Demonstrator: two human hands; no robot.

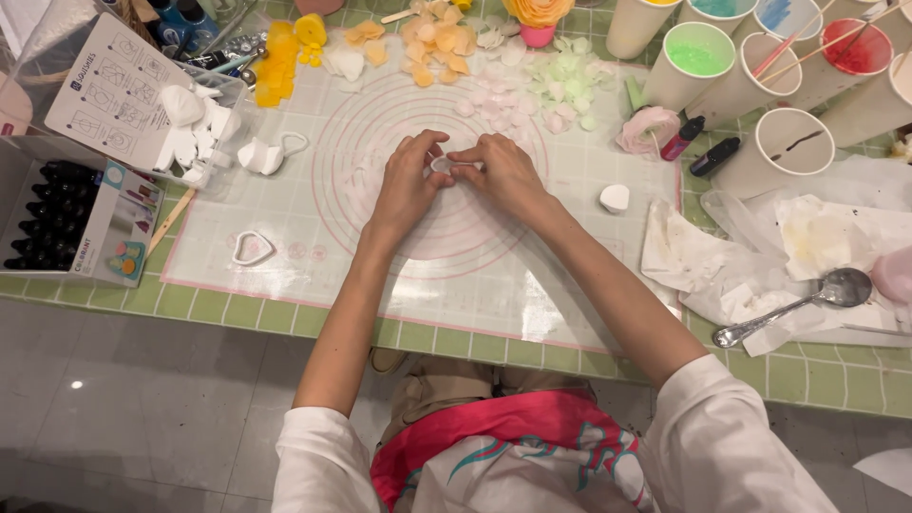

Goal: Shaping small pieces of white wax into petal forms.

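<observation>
a small white ring-shaped cutter sits at the middle of the pink-ringed mat on the green tiled worktop, pinched by the left hand and right hand, each grip clamped on it, a white lump lying to the right.

Bright even overhead light, soft shadows, sharp focus, slight edge distortion

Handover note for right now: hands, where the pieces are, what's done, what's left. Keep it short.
Left hand and right hand meet at the centre of the ringed mat, both pinching one small white piece.
Done, by the look of it: pink petals, green petals and orange petals lie along the mat's far edge.
Left, likely: white lump to the right, untouched. Heart cutter lies to the left.
</observation>
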